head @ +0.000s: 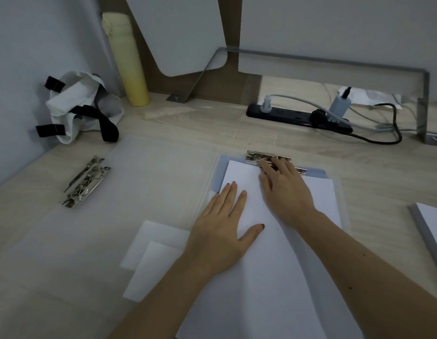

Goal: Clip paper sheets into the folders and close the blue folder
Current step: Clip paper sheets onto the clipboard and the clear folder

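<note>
Two silver metal clips show. The far clip [255, 155] heads the pale blue plastic folder [221, 172], and the left clip [86, 182] lies on a translucent open folder [151, 172]. The left hand [219, 223] lies flat, fingers straight, on the white paper stack [261, 277] in the blue folder. The right hand [286, 189] has its fingers on the far clip; whether it is grasping or pressing, I cannot tell.

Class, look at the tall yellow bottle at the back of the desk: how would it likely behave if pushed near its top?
The yellow bottle stands upright, tall and narrow, so it would probably tip rather than slide. Its round body suggests it might then roll.
</note>
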Tool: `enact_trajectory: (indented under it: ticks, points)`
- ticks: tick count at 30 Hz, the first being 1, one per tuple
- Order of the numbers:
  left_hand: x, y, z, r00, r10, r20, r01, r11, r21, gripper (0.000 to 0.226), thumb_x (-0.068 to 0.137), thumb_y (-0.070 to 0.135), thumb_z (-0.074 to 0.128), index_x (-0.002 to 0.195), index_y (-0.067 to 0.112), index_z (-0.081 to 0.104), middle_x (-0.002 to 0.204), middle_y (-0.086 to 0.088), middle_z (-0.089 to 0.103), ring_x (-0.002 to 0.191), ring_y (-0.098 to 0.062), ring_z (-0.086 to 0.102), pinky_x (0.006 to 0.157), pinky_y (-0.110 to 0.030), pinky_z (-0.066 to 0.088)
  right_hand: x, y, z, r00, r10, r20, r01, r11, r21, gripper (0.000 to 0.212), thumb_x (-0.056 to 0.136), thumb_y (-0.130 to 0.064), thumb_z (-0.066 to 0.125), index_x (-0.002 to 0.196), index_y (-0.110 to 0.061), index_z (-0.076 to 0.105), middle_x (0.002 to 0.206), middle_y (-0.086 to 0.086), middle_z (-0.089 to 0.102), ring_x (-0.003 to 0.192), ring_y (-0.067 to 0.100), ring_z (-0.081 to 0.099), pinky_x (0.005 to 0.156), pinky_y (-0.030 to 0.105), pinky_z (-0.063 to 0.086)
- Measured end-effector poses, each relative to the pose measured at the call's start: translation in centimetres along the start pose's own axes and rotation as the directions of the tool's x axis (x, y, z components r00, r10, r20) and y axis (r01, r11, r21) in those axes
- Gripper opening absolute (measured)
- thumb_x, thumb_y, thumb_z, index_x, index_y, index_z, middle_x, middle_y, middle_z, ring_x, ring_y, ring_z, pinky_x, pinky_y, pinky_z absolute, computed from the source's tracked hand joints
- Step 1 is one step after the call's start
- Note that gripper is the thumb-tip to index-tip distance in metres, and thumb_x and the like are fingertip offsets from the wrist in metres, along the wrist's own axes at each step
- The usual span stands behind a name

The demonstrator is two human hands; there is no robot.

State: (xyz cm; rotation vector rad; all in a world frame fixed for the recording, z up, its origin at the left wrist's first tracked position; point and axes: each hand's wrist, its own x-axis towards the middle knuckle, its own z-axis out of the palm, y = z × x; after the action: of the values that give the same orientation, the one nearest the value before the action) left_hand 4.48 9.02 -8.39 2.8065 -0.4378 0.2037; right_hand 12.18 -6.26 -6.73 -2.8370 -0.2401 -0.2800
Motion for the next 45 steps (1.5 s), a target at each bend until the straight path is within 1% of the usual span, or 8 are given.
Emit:
enact_trajectory:
  ticks: [5, 11, 21, 24, 27, 32, 37, 45]
  points:
    - [0.0, 0.1, -0.3, 0.999, 0.006, 0.034, -0.004, 0.998, -0.065, 0.095, 0.072, 0.073, -0.011, 0.15, 0.021, 0.008, 0.158, 0.003, -0.002, 0.144, -0.007, -0.007, 0.115, -0.026, -0.008, 0.0, -0.2, 0.3, 0.999, 0.037, 0.013, -0.037, 0.999, 0.005, 0.046, 0.099, -0.026, 0.025, 0.142, -0.013, 0.036, 0.149, 0.012, 0.036, 0.143, 0.028, 0.02, 0.118, 0.036, 0.012]
    - [0.1, 0.3, -0.4, 0.996, -0.009, 0.083, 0.012, 0.999, -0.039, 0.092, 0.068, 0.069, -0.011, 0.148, 0.025, -0.008, 0.148, 0.012, -0.024, 0.135, 0.001, -0.025, 0.112, -0.02, -0.015, -0.7, -0.3, -0.1, 0.998, 0.061, -0.025, -0.059, 0.994, 0.096, 0.06, 0.092, -0.035, 0.012, 0.14, -0.012, 0.039, 0.144, 0.013, 0.041, 0.138, 0.029, 0.029, 0.117, 0.038, 0.019]
    - [-0.1, 2.6, -2.3, 0.966, -0.128, 0.226, 0.087, 0.98, 0.181, 0.063, 0.095, 0.049, 0.002, 0.15, 0.019, 0.0, 0.16, 0.002, -0.007, 0.146, -0.01, -0.011, 0.115, -0.034, -0.014, -8.9, 6.0, -8.5, 0.967, 0.25, 0.05, -0.254, 0.93, 0.266, 0.037, 0.095, -0.018, 0.043, 0.131, -0.016, 0.051, 0.145, 0.007, 0.039, 0.133, 0.023, 0.035, 0.101, 0.021, 0.025]
    - [-0.8, 7.0, -3.2, 0.976, -0.118, 0.182, 0.145, 0.979, -0.141, 0.051, 0.101, 0.033, 0.025, 0.149, 0.018, 0.017, 0.158, 0.008, 0.008, 0.146, -0.008, -0.003, 0.116, -0.03, -0.012, -13.9, 9.3, -11.3, 0.947, 0.322, 0.018, -0.315, 0.911, 0.265, 0.031, 0.093, -0.014, 0.048, 0.122, -0.012, 0.058, 0.135, 0.01, 0.05, 0.123, 0.025, 0.047, 0.087, 0.013, 0.026]
    - [-1.9, 13.6, -4.2, 0.947, -0.148, 0.284, 0.315, 0.592, -0.741, 0.041, 0.099, 0.023, 0.04, 0.139, 0.024, 0.039, 0.146, 0.016, 0.032, 0.14, -0.005, 0.023, 0.114, -0.024, 0.015, -18.3, 11.6, -13.4, 0.909, 0.418, -0.008, -0.403, 0.88, 0.252, 0.028, 0.093, -0.016, 0.047, 0.117, -0.015, 0.061, 0.13, 0.008, 0.053, 0.119, 0.025, 0.05, 0.091, 0.026, 0.034]
    - [-3.2, 22.2, -1.8, 0.841, 0.072, 0.536, 0.515, 0.195, -0.835, 0.039, 0.093, 0.03, 0.049, 0.131, 0.027, 0.051, 0.136, 0.011, 0.049, 0.127, -0.007, 0.043, 0.109, -0.027, 0.032, -22.6, 14.6, -14.2, 0.856, 0.514, -0.048, -0.501, 0.85, 0.162, 0.028, 0.092, -0.017, 0.048, 0.115, -0.013, 0.062, 0.128, 0.01, 0.057, 0.117, 0.029, 0.052, 0.096, 0.036, 0.039]
    - [-2.7, 26.4, 0.5, 0.746, 0.045, 0.664, 0.656, 0.118, -0.745, 0.01, 0.08, 0.028, 0.053, 0.076, 0.033, 0.061, 0.097, 0.01, 0.062, 0.095, -0.005, 0.057, 0.101, -0.029, 0.044, -23.9, 15.5, -13.4, 0.866, 0.499, -0.009, -0.498, 0.866, 0.046, 0.029, 0.092, -0.017, 0.047, 0.116, -0.011, 0.062, 0.116, 0.012, 0.063, 0.1, 0.029, 0.059, 0.082, 0.036, 0.047]
    - [0.2, 28.1, 0.1, 0.661, -0.025, 0.75, 0.746, 0.127, -0.654, 0.028, 0.09, 0.001, 0.04, 0.065, 0.011, 0.049, 0.059, 0.0, 0.055, 0.063, -0.009, 0.05, 0.062, -0.018, 0.045, -24.0, 16.0, -13.4, 0.889, 0.457, -0.04, -0.457, 0.889, -0.006, 0.029, 0.095, -0.026, 0.042, 0.114, -0.016, 0.062, 0.114, 0.002, 0.062, 0.091, 0.02, 0.062, 0.068, 0.023, 0.037]
